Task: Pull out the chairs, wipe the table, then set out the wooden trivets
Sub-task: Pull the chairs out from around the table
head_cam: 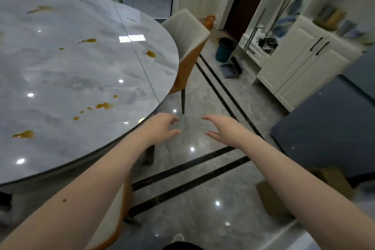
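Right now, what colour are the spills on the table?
Amber-brown spills on the grey marbled table, seen in the head view.

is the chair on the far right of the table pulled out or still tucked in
Tucked in. The grey and orange chair has its backrest close to the table rim, with its seat hidden beneath the top. Neither hand touches it.

A glossy grey tiled floor (213,193) is crossed by dark inlaid stripes (190,170). Cream cabinets (300,63) are ranged along the right wall.
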Demonstrator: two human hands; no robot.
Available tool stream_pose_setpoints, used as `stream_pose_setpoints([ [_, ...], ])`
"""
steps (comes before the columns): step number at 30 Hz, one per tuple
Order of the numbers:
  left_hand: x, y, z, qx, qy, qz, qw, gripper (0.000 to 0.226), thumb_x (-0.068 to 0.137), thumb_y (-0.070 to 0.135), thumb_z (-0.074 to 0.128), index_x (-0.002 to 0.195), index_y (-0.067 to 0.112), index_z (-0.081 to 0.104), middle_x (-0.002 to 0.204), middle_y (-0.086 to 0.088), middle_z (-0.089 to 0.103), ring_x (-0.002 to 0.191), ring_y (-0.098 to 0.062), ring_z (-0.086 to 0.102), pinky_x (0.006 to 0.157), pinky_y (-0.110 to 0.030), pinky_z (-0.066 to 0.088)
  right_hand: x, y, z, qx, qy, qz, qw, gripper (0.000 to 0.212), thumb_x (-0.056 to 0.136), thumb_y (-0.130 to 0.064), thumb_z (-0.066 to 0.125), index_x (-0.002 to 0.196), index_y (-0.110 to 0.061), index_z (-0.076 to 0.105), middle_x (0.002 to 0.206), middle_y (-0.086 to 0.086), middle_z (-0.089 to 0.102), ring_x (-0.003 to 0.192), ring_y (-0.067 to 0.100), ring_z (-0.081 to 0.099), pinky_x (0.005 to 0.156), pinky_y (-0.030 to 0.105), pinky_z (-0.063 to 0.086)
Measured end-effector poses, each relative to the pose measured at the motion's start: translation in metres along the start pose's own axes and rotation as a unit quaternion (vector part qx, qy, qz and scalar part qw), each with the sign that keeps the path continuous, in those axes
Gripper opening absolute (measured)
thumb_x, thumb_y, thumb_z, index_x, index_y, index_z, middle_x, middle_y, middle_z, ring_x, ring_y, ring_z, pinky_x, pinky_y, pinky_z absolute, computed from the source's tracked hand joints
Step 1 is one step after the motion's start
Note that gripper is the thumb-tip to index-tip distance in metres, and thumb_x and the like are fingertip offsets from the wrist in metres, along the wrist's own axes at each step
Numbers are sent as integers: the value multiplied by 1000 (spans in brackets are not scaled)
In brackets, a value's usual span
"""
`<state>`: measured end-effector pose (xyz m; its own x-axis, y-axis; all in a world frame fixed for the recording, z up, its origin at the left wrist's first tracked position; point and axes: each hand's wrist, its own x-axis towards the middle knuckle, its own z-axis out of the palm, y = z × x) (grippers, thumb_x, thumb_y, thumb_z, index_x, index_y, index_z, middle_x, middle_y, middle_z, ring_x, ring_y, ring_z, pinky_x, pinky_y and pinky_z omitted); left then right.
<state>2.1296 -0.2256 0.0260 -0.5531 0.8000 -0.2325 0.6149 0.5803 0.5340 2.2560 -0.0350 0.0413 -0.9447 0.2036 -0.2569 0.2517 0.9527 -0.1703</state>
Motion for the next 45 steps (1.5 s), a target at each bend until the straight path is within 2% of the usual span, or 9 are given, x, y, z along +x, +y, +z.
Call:
stream_pose_setpoints([
  [4, 80, 63, 4, -21, 26, 8, 999, 51, 90, 36, 60, 136, 18, 47, 131, 0, 55, 119, -14, 53, 101, -32, 46, 19, 93, -44, -5, 11, 25, 1000, 56, 93, -34, 58, 143, -23, 36, 144, -1, 45, 130, 15, 45, 105, 29, 38],
  [8, 149, 93, -1, -8, 43, 9, 999, 50, 90, 37, 60, 135, 18, 48, 129, -1, 57, 117, -14, 54, 98, -31, 46, 50, 159, -71, 6, 35, 30, 999, 56, 94, -33, 57, 144, -22, 35, 145, -1, 44, 130, 15, 44, 106, 29, 38],
  [18, 331, 105, -34, -59, 72, -33, 995, 50, 90, 34, 60, 136, 20, 46, 132, 1, 56, 118, -15, 55, 98, -31, 47, 210, 267, -123, 18, 54, -3, 998, 59, 92, -33, 59, 145, -23, 35, 146, -1, 43, 131, 16, 44, 107, 32, 39],
  [27, 503, 115, -88, -52, 106, -75, 990, 49, 90, 36, 59, 135, 22, 46, 131, 1, 56, 118, -16, 55, 98, -32, 46, 375, 348, -196, 21, 55, -61, 996, 58, 93, -32, 57, 146, -24, 33, 146, -1, 43, 131, 17, 44, 107, 34, 40],
  [31, 578, 113, -101, -52, 135, -132, 981, 48, 90, 34, 59, 134, 21, 47, 127, 0, 59, 112, -16, 58, 91, -28, 48, 455, 391, -217, 11, 33, -108, 994, 57, 94, -31, 56, 146, -23, 33, 147, 1, 42, 132, 18, 43, 106, 34, 39],
  [36, 659, 120, -111, -61, 164, -224, 959, 56, 93, 32, 57, 143, 17, 38, 134, -7, 53, 120, -23, 53, 98, -35, 45, 550, 435, -241, -16, -1, -195, 981, 58, 94, -28, 57, 146, -24, 32, 147, 1, 41, 133, 19, 42, 108, 35, 37],
  [42, 738, 124, -119, -113, 205, -319, 918, 61, 89, 38, 60, 141, 17, 36, 131, -5, 54, 117, -20, 55, 96, -35, 46, 657, 452, -269, -104, -24, -325, 940, 62, 91, -18, 61, 146, -20, 33, 148, 3, 39, 135, 21, 39, 112, 35, 34],
  [45, 774, 112, -125, -101, 212, -363, 902, 66, 88, 42, 60, 142, 15, 34, 132, -6, 52, 116, -21, 55, 94, -35, 47, 710, 443, -270, -153, -34, -382, 911, 67, 88, -13, 64, 147, -18, 31, 151, 5, 35, 137, 23, 35, 113, 36, 32],
])
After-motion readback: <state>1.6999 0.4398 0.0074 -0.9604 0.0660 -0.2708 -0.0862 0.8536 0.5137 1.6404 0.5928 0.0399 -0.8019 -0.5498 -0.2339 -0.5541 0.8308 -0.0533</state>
